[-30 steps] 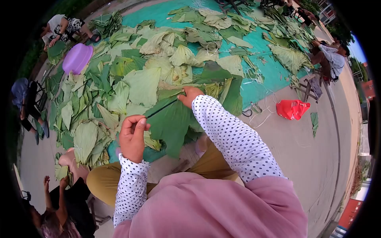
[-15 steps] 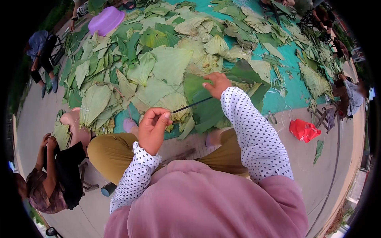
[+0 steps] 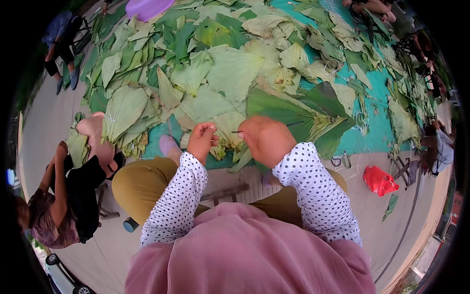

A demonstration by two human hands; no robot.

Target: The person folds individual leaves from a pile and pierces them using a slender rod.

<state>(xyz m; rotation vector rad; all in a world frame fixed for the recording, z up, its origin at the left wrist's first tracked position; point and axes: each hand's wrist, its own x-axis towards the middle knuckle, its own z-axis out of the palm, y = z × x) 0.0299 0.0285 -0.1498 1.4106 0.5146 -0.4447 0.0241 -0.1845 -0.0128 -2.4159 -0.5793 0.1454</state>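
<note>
Head view: pinching a thin dark strip (image 3: 237,132) in the right hand (image 3: 268,142), near a wide spread of leaves (image 3: 235,71)

Showing just a short end of the strip, poking out leftward from the right thumb and forefinger toward the left hand (image 3: 200,142), with a gap left between. Closed on the strip with the right fingers, somewhat blurred. Curled inward with the left fingers, thumb near the forefinger; cannot tell about anything held there.

Just beyond the right hand, can see a wide dark green leaf (image 3: 269,105) with a pale crumpled part toward the right. Farther off, can see overlapping leaves heaped across a teal sheet (image 3: 377,117), with a pale bundle (image 3: 125,108) to the left and part of a purple basin (image 3: 147,7) at the far left. On the right, can make out a red bag (image 3: 379,181) on the ground, just off the sheet.

Nearer, can see dotted white sleeves (image 3: 171,203), olive trousers (image 3: 139,188) and a mauve top (image 3: 235,250). At the near left, can see a seated co-worker (image 3: 51,215) and part of a white car (image 3: 63,277).
</note>
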